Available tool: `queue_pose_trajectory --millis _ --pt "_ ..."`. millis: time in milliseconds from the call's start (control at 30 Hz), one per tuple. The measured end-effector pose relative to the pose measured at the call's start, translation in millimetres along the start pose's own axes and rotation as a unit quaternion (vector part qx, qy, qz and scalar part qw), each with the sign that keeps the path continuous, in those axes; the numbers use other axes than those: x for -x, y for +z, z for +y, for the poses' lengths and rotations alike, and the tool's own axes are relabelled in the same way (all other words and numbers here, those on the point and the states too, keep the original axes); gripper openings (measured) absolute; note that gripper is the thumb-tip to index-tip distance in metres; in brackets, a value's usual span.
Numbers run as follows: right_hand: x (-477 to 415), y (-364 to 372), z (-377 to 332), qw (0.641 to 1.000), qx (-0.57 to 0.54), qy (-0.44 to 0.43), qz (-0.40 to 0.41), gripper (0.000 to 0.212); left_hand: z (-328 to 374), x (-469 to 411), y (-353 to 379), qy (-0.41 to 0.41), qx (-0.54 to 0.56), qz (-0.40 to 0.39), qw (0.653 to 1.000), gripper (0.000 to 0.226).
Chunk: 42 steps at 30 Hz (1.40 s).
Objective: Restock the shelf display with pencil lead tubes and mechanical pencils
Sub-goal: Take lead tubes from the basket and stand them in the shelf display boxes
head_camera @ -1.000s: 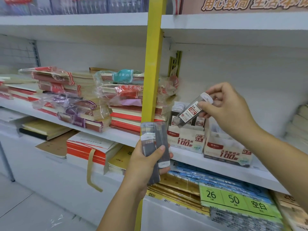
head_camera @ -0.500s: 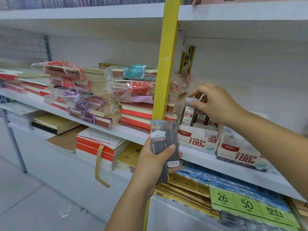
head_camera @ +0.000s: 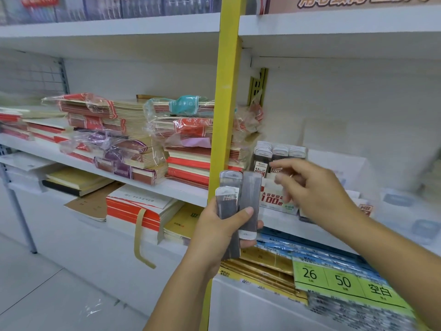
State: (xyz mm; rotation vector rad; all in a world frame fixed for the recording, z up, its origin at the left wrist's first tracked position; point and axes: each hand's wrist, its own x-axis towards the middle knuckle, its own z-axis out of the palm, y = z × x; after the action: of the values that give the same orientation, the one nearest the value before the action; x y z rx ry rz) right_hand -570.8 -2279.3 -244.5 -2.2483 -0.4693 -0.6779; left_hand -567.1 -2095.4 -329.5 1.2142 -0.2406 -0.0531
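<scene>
hands: our left hand [head_camera: 220, 225] grips a bundle of lead tubes [head_camera: 238, 206], dark with white caps; right hand [head_camera: 317, 192] empty, fingers loose, near it | progress: display box [head_camera: 274, 199] on the shelf [head_camera: 181, 187] already holds some tubes; we'd guess plenty left, no mechanical pencils in sight

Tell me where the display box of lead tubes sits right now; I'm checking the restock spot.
In the head view, the display box sits on the middle shelf, right of the yellow post, partly hidden behind the right hand.
</scene>
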Motion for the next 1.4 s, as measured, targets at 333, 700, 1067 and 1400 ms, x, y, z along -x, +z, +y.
queue_pose_trajectory --millis 333,700,1067,1400 --pt "31.7 -3.1 7.4 0.948 -0.280 0.137 -0.064 0.022 -6.4 15.7 15.9 -0.045 -0.032 -0.077 0.995 0.040" --pt "69.1 -15.9 29.0 0.955 -0.234 0.174 -0.060 0.027 -11.2 13.8 13.6 -0.051 -0.006 -0.024 0.998 0.047" --pt "49.7 -9.9 13.5 0.987 -0.030 0.097 -0.125 0.028 -8.0 10.1 17.3 0.017 -0.065 -0.006 0.998 0.032" --pt "-32.8 -38.6 -17.7 0.994 -0.092 0.005 0.055 0.043 0.8 -9.4 3.4 -0.028 -0.033 0.045 0.998 0.011"
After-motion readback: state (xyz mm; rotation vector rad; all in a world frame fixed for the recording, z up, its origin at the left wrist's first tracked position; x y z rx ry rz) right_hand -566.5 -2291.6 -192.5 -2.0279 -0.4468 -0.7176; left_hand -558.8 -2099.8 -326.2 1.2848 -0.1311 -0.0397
